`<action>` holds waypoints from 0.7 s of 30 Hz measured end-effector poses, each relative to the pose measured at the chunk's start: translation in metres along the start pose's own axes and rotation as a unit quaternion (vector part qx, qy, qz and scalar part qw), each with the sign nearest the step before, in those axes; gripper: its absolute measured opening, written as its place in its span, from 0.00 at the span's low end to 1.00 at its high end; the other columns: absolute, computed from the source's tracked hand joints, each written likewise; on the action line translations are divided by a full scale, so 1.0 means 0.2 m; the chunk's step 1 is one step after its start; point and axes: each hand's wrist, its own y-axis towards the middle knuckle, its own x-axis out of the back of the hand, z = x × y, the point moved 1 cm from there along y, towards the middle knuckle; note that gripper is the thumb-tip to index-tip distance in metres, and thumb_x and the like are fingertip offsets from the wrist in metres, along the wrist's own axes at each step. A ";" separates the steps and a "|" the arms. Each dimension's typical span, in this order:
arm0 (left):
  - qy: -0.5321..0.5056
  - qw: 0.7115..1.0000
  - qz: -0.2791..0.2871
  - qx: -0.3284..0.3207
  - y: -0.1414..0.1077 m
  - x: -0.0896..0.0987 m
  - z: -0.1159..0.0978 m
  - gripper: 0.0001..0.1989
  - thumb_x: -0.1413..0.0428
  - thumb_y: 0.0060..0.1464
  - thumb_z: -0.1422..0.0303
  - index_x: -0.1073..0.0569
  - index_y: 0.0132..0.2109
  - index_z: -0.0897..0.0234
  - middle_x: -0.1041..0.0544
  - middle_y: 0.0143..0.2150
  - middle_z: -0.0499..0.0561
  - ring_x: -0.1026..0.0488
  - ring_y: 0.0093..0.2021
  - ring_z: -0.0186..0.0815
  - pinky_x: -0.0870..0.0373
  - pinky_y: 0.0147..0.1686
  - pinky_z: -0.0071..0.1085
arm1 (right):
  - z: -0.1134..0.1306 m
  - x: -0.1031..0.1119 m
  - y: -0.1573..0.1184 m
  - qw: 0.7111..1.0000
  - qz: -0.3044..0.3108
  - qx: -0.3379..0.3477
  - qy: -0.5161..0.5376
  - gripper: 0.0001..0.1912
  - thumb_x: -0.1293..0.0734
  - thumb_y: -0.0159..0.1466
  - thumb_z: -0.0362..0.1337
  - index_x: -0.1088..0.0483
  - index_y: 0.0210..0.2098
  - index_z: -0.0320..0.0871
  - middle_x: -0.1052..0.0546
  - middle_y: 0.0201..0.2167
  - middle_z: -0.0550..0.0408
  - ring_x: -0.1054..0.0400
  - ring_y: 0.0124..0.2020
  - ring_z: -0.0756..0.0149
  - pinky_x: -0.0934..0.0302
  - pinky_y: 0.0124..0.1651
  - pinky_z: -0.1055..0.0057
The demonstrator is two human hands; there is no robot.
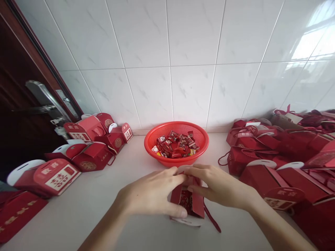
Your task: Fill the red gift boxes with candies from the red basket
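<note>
A small red gift box [198, 205] stands on the white surface in front of me, its top flaps apart and red wrapped candies [185, 198] showing inside. My left hand [154, 191] lies over its left side, the thumb at the near edge and the fingers at the far flap. From the other side, my right hand [220, 184] grips the far flap with bent fingers, close to the left fingertips. A dark red cord [212, 219] trails from the box's right side. The hands hide much of the box's far end.
Just beyond the box, a red plastic basket [176, 160] holds many wrapped candies [178, 143]. Red gift boxes stand at the left [54, 176] and in a crowded pile [264, 174] at the right. A tiled wall [191, 90] rises behind; a dark door [21, 115] is at the left.
</note>
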 end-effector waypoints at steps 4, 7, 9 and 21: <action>-0.019 0.999 0.029 0.019 0.00 0.00 0.00 0.32 0.37 0.49 0.52 0.29 0.61 0.53 0.28 0.60 0.52 0.29 0.58 0.50 0.31 0.51 0.38 | -0.01 -0.04 0.04 0.999 -0.012 -0.033 -0.011 0.14 0.30 0.65 0.34 0.28 0.51 0.44 0.22 0.43 0.52 0.29 0.34 0.65 0.39 0.37 0.70; -0.024 0.999 0.030 0.005 0.01 -0.01 0.00 0.36 0.36 0.47 0.54 0.32 0.63 0.54 0.29 0.63 0.52 0.30 0.60 0.51 0.31 0.54 0.38 | -0.03 -0.06 0.05 0.998 -0.026 -0.058 -0.024 0.16 0.27 0.61 0.35 0.28 0.48 0.41 0.23 0.40 0.51 0.30 0.33 0.64 0.39 0.34 0.70; -0.018 0.999 0.030 0.004 0.02 -0.01 0.00 0.36 0.36 0.48 0.53 0.33 0.63 0.55 0.30 0.63 0.53 0.30 0.61 0.51 0.31 0.54 0.38 | -0.04 -0.07 0.04 0.998 -0.035 -0.058 -0.015 0.17 0.27 0.61 0.35 0.28 0.49 0.40 0.23 0.40 0.51 0.30 0.33 0.64 0.38 0.35 0.70; -0.017 0.998 0.022 -0.054 0.06 -0.04 0.01 0.23 0.38 0.51 0.56 0.23 0.54 0.55 0.27 0.61 0.51 0.27 0.57 0.48 0.29 0.53 0.36 | -0.09 -0.19 -0.09 0.989 -0.124 -0.009 0.080 0.10 0.31 0.61 0.24 0.25 0.40 0.44 0.21 0.45 0.52 0.29 0.42 0.61 0.32 0.45 0.64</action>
